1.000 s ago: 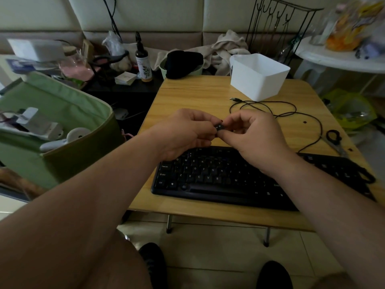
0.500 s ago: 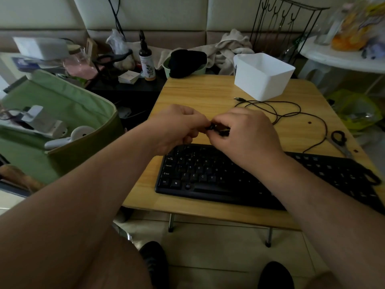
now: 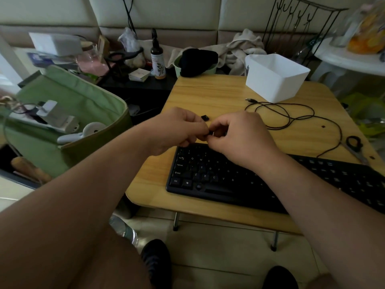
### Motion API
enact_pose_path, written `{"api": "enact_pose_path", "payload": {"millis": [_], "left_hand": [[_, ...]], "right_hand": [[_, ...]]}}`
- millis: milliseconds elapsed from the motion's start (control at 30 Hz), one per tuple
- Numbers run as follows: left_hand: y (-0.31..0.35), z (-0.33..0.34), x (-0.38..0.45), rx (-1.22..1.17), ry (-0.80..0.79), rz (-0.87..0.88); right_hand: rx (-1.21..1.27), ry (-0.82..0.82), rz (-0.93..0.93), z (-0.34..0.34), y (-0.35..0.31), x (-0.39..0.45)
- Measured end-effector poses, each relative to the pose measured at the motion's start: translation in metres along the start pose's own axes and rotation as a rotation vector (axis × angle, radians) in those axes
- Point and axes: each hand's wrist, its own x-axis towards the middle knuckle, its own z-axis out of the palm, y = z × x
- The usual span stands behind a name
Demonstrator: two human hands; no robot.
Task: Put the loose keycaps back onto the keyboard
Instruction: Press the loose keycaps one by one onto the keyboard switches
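Note:
A black keyboard [image 3: 218,178] lies along the near edge of the wooden table [image 3: 208,97]. My left hand [image 3: 177,130] and my right hand [image 3: 239,136] meet just above its top left rows. Both pinch a small black keycap [image 3: 210,133] between their fingertips; most of it is hidden by the fingers. Another loose black keycap [image 3: 205,117] lies on the table just behind my hands.
A white bin [image 3: 275,78] stands at the back right. The keyboard's black cable [image 3: 291,115] loops across the table, and scissors [image 3: 354,144] lie at the right edge. A green fabric bag [image 3: 73,113] sits to the left. Bottle [image 3: 157,57] and clutter stand behind.
My joined hands have shifted slightly lower and nearer the keyboard's top edge, still working the keycap. A second keycap on the table behind them is now uncovered.

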Motion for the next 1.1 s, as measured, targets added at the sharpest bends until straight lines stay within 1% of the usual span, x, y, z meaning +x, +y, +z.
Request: {"api": "enact_pose_path", "payload": {"millis": [100, 167, 233, 300, 500, 633, 833, 1000, 1100], "left_hand": [[-0.010, -0.016, 0.000, 0.216, 0.049, 0.052], [-0.018, -0.023, 0.002, 0.316, 0.085, 0.059], [-0.024, -0.025, 0.002, 0.382, 0.064, 0.044], [-0.027, -0.025, 0.002, 0.390, 0.026, 0.022], [-0.031, -0.019, 0.005, 0.331, -0.079, -0.004], [-0.032, -0.016, 0.006, 0.323, -0.095, -0.019], [-0.033, -0.017, 0.008, 0.317, -0.099, -0.028], [-0.033, -0.019, 0.008, 0.311, -0.110, -0.040], [-0.033, -0.019, 0.008, 0.304, -0.118, -0.045]], "right_hand": [[0.007, -0.146, 0.055, 0.006, 0.001, 0.001], [0.017, -0.227, 0.073, 0.013, 0.001, 0.000], [0.025, -0.286, 0.090, 0.018, 0.000, 0.000], [0.035, -0.317, 0.103, 0.021, 0.000, 0.000], [0.024, -0.322, 0.136, 0.023, -0.002, 0.004], [0.014, -0.316, 0.148, 0.023, -0.002, 0.005], [-0.019, -0.292, 0.076, 0.025, -0.003, 0.000], [-0.118, -0.240, -0.009, 0.028, -0.007, -0.004], [-0.145, -0.244, -0.023, 0.026, -0.006, -0.004]]}}
